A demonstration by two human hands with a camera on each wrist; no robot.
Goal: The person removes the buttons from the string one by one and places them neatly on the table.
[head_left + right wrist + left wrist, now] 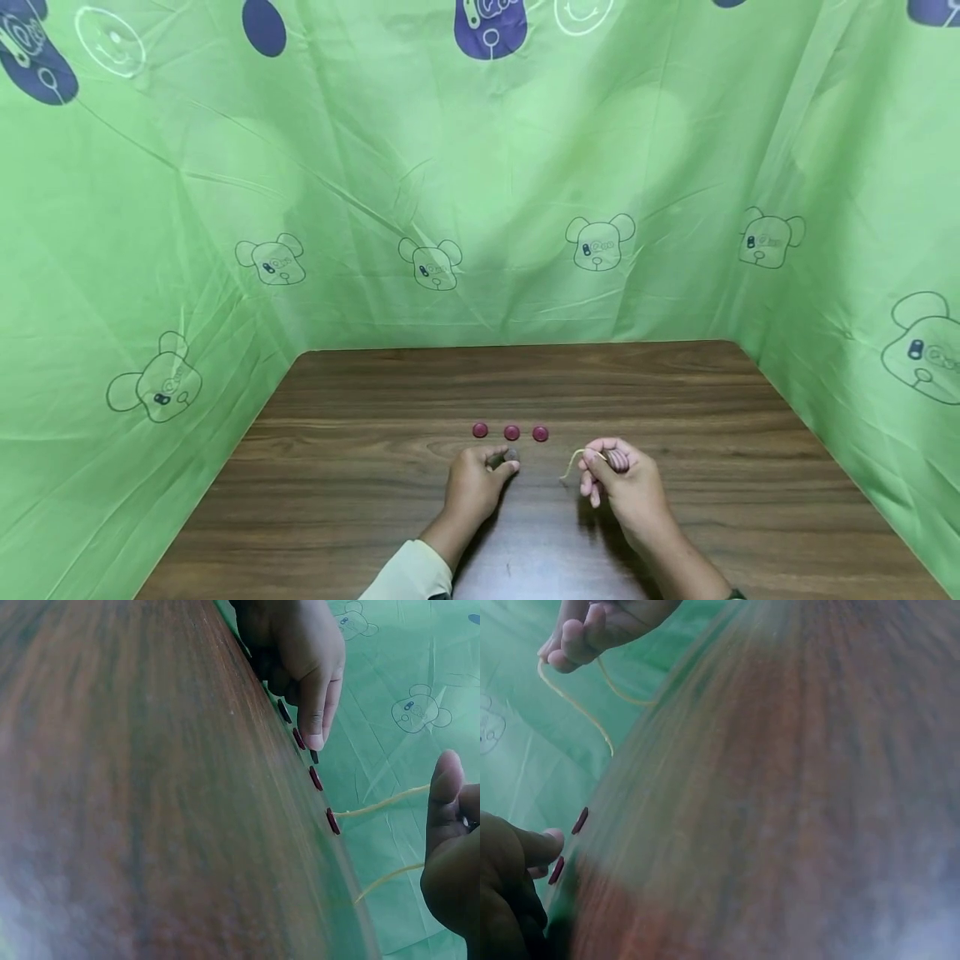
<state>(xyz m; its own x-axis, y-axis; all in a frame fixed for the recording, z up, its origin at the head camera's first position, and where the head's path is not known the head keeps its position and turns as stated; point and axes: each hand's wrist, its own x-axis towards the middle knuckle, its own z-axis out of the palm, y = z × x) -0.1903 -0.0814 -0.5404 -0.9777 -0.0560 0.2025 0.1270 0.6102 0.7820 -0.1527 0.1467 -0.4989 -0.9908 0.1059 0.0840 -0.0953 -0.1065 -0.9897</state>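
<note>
Low over the table, my left hand (476,483) has its thumb and index finger around a small dark grey disc (512,455), like a button. In the right wrist view that dark disc (314,757) shows at the fingertips. Three maroon buttons (512,432) lie in a row just beyond it. To the right, my right hand (626,483) is raised above the wood and pinches a thin yellow string (572,463) between thumb and index finger. Two lengths of the string (577,709) hang from this hand in the left wrist view.
A brown wood-grain table (360,392) lies under both hands. Green printed cloth (510,308) closes off its back and both sides. Another dark disc (284,711) sits beyond the left hand in the right wrist view.
</note>
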